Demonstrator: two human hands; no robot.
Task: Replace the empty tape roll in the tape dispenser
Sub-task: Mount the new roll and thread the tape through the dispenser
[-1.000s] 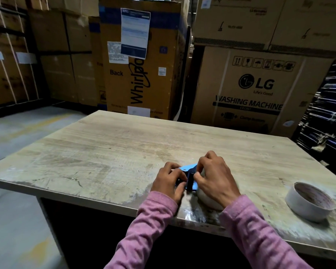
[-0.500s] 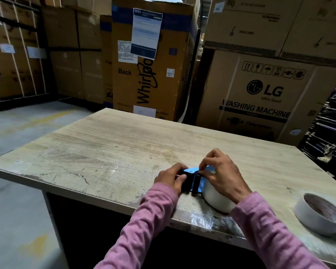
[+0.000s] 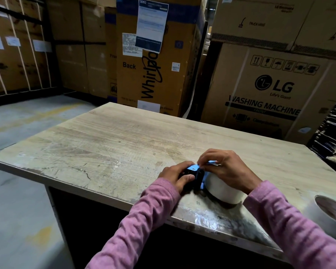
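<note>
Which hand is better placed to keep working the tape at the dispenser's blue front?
Right, probably. The right hand already pinches at the tape dispenser above the white roll; the left hand grips its body.

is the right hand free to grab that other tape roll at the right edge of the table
Probably not yet: the right hand is busy pinching at the blue tape dispenser. The spare tape roll lies uncovered beside that forearm, nothing between.

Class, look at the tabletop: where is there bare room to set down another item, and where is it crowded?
Free: the wide far and left stretch of the table, from its left edge to the hands. Also a strip between the right hand and the loose tape roll. Crowded: the near edge, where the left hand and right hand hold the tape dispenser.
</note>
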